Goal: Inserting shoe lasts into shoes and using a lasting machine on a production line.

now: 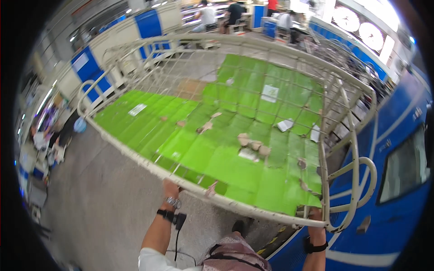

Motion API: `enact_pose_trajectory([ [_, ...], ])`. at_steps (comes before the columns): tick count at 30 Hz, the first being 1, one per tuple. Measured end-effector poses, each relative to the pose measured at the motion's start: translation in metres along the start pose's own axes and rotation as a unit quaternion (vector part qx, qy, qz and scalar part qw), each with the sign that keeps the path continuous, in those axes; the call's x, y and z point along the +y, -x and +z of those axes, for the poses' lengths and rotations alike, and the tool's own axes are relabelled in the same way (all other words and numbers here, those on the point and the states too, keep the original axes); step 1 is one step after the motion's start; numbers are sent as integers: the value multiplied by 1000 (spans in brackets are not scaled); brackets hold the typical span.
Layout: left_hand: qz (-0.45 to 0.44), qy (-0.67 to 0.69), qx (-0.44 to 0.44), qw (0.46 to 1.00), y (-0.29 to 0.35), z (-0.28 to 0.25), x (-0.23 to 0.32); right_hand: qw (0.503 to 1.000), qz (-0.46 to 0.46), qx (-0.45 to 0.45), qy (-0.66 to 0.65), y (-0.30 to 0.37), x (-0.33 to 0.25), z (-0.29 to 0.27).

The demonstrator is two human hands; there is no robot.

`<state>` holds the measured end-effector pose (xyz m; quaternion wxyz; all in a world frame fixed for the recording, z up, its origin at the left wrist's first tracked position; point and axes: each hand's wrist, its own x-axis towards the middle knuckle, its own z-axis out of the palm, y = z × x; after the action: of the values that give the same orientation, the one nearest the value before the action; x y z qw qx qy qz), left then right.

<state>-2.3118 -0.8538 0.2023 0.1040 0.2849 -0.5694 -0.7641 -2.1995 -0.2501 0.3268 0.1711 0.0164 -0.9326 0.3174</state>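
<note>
In front of me is a large cream-painted metal mesh cart (271,47) with tube rails. Torn, creased green cardboard sheets (226,149) line its bottom and part of the far side. My left hand (171,186) is closed on the near rail, left of my body. Close to the near right corner, my right hand (316,216) grips the same cart; the rail and cardboard partly hide its fingers. Patches of torn brown paper (254,145) and white labels (270,93) show on the green sheets. The cart's wheels, if any, are hidden.
A blue machine panel (384,217) with a window stands close on the right. Blue-and-cream cabinets (149,22) line the far left. Several people sit or stand at the back, and a seated person (43,137) is at far left. Grey floor (99,194) lies left of the cart.
</note>
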Motion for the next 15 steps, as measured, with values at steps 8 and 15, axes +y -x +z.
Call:
enact_pose_trajectory([
  [8,-58,-37,-64,996,57,38,2,960,85,-67,-260,-55,-51,-23],
  [15,-67,7,-102,992,198,158,-29,939,47,-231,-251,-102,-23,-24],
])
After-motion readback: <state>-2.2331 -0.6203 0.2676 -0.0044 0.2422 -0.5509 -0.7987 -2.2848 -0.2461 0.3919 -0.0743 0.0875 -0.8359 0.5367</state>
